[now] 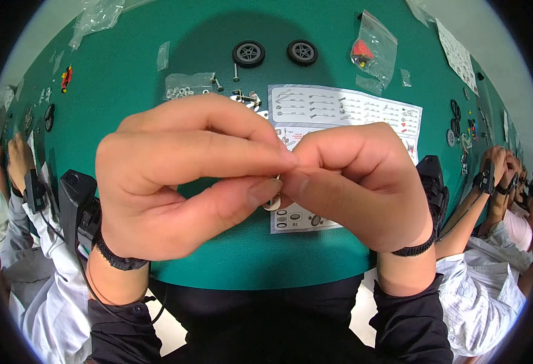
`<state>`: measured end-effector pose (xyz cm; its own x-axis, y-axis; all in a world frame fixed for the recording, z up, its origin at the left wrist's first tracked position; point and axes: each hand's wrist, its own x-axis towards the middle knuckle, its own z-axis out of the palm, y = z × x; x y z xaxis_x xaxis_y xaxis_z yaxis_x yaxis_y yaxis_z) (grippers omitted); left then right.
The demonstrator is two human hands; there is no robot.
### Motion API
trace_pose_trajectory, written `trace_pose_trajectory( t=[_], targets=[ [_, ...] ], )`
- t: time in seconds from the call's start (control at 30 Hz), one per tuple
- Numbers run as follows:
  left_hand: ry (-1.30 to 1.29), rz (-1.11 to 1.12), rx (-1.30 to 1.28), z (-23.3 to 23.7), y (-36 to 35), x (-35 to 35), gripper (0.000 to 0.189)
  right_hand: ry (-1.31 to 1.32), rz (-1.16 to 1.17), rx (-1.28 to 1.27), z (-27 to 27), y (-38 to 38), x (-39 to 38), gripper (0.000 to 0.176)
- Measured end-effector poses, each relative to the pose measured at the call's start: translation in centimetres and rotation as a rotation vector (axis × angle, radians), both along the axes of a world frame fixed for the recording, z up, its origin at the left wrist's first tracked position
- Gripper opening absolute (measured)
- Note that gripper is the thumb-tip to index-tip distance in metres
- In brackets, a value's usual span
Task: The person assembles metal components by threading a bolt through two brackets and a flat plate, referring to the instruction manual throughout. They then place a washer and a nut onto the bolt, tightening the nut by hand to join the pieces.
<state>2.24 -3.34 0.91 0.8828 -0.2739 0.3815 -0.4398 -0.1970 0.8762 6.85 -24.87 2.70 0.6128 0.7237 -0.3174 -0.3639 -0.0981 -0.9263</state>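
My left hand [172, 176] and my right hand [360, 182] meet in front of me, thumbs and fingertips pinched together. Between them is a small silvery metal piece [273, 203] with a rounded end; the fingertips cover most of it, so its exact kind is hidden. Behind and partly under the hands lies a printed instruction sheet [363, 112] with part drawings. Just beyond my left hand are loose screws and small metal parts [245, 98], and a clear bag [188, 84] with small rings by it.
Two black-tyred grey wheels [249, 54] lie farther back on the green table [212, 267]. At the back right is a zip bag [375, 51] with red parts inside. Other people's hands [20, 159] and parts are along both sides.
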Motion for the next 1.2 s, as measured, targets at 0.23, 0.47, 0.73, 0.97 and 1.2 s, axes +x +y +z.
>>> trace_pose_trajectory(
  t=[0.23,0.47,0.73,0.97,1.2],
  targets=[
    [0.006,0.029,0.005,0.16,0.02,-0.21,0.015,-0.022,-0.016,0.022,0.07,0.14,-0.15,0.009],
    [-0.027,-0.016,0.028,0.13,0.57,0.16,0.014,-0.063,-0.043,0.012,0.03,0.32,-0.32,0.009],
    [0.009,-0.017,0.022,0.22,0.29,0.1,0.013,-0.058,-0.021,0.011,0.08,0.34,-0.22,0.01],
    [-0.056,-0.012,0.033,0.06,0.42,0.08,0.013,-0.152,-0.041,-0.015,-0.19,0.5,-0.45,0.01],
    [0.212,0.013,-0.155,0.12,-0.11,-0.43,0.012,-0.16,-0.061,-0.006,-0.21,0.49,-0.82,0.007]
  ],
)
